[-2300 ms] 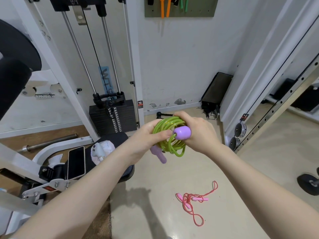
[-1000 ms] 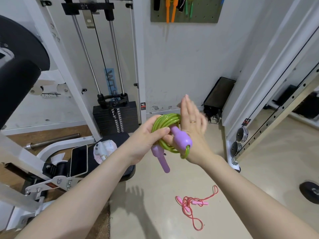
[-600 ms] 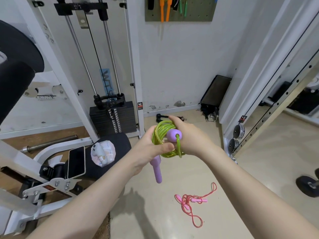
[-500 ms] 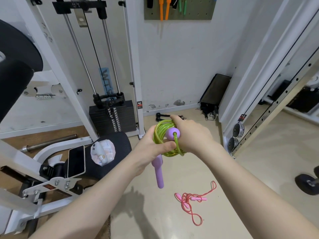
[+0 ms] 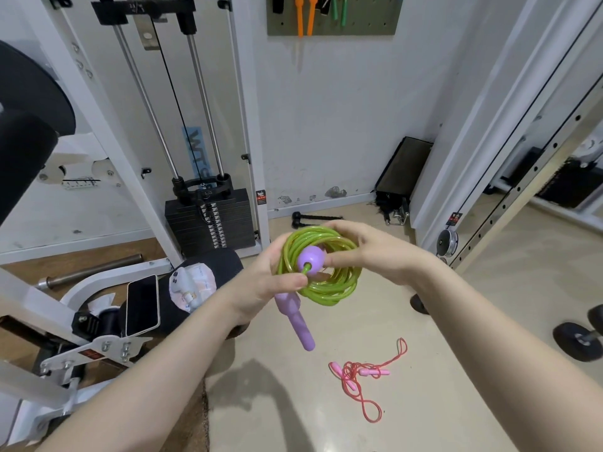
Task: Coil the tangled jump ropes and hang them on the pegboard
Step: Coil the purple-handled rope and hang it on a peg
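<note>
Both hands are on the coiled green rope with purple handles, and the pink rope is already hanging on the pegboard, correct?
Not quite. The left hand and right hand do hold the coiled green rope with purple handles, but the head view shows the tangled pink rope lying on the floor, not on the olive pegboard.

A translucent lime-green rope (image 5: 321, 288) with lilac handles (image 5: 295, 316) is seen. A coral-red rope (image 5: 363, 391) with pink handles lies on the beige floor (image 5: 440, 370). Orange and green handles are hung on the olive pegboard (image 5: 368, 24).
</note>
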Motion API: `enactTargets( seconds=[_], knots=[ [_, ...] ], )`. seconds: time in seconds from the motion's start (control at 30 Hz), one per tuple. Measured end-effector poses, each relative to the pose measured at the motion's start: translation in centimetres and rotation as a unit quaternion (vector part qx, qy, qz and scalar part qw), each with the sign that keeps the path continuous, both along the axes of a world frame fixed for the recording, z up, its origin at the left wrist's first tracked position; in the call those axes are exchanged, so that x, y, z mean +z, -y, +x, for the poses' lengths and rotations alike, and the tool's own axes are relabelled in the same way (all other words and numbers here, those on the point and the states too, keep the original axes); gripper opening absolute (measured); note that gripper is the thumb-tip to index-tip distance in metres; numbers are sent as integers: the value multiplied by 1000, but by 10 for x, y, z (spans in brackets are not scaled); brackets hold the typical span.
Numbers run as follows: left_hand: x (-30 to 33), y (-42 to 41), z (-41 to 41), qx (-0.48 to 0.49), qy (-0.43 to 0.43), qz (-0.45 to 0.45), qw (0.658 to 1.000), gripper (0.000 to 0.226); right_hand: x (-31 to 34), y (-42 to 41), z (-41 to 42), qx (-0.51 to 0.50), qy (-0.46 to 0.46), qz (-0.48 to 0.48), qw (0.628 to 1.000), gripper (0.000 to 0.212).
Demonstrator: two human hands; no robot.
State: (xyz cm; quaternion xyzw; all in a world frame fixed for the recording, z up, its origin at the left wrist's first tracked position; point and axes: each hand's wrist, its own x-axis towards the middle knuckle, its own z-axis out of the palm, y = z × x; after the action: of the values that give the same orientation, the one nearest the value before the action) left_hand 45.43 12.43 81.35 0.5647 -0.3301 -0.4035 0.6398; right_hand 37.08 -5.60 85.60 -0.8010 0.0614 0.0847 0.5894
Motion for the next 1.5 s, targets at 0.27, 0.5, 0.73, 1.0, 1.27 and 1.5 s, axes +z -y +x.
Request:
enactTargets(
  seconds=[0.27,0.5,0.73,1.0,1.27,1.5],
  knots=[
    [9,5,17,84,94,73,989,39,-12,-8,-1,47,-33,132,990,59],
    [-5,33,9,136,196,169,957,37,-29,-29,17,-96,54,-359,927,37],
    [-10,66,27,163,177,227,944,20,-27,-5,19,-81,120,-194,970,49],
    [-3,122,67,44,-72,28,996,20,-27,79,88,-327,34,222,918,18],
    [12,194,120,86,6,30,996,26,-10,161,139,-221,59,315,921,17],
    [20,246,166,129,-44,16,990,30,1,229,170,-62,50,-14,997,42]
  ],
)
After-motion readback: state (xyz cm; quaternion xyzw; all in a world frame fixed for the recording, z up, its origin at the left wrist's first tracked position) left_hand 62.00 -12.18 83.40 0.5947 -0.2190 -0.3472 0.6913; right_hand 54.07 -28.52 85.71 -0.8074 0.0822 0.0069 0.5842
